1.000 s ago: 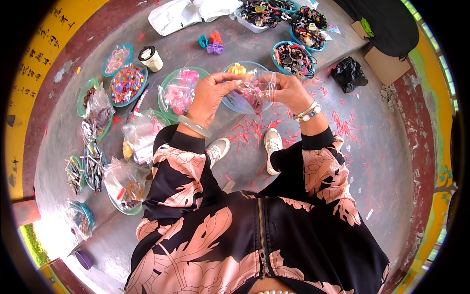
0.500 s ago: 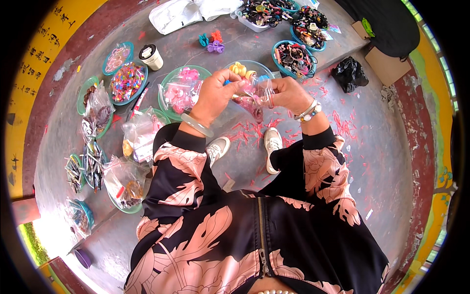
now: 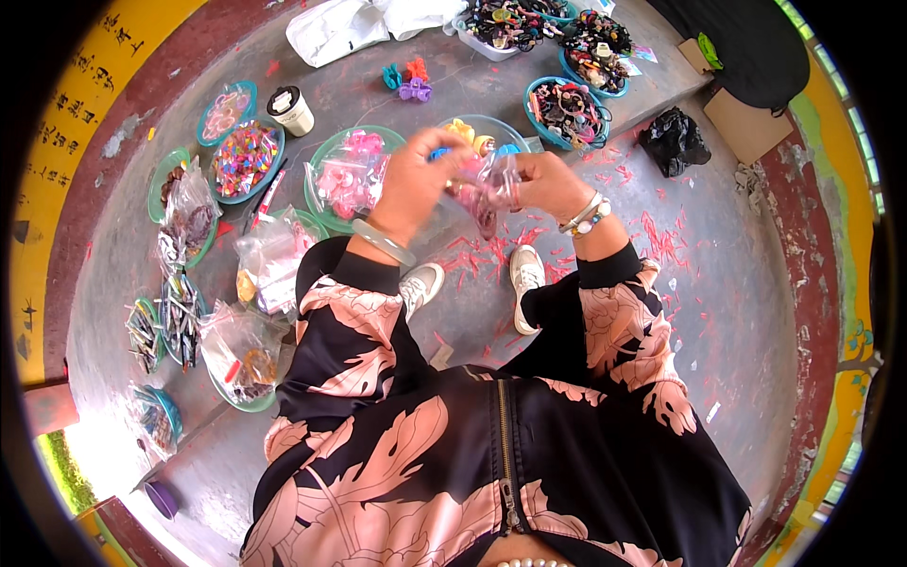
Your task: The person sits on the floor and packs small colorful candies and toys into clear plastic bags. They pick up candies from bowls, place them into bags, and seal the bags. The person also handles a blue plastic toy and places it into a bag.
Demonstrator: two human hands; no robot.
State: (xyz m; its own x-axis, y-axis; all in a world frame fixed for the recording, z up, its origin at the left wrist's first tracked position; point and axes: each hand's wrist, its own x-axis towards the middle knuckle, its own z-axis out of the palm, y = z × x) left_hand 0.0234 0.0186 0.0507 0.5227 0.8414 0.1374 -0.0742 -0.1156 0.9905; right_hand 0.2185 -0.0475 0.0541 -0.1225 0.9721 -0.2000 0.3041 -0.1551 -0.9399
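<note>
Clear bag [image 3: 485,215] at 12 o'clock, pinched in right hand [image 3: 556,181], grip narrow. Left hand [image 3: 418,180] blurred alongside; grip can't be told. Risk: slackened right pinch could drop bag, pinkish contents scattering over floor [image 3: 614,227].

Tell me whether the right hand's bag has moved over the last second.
Yes: the bag now hangs slightly lower in view, farther from the purple clip.
</note>
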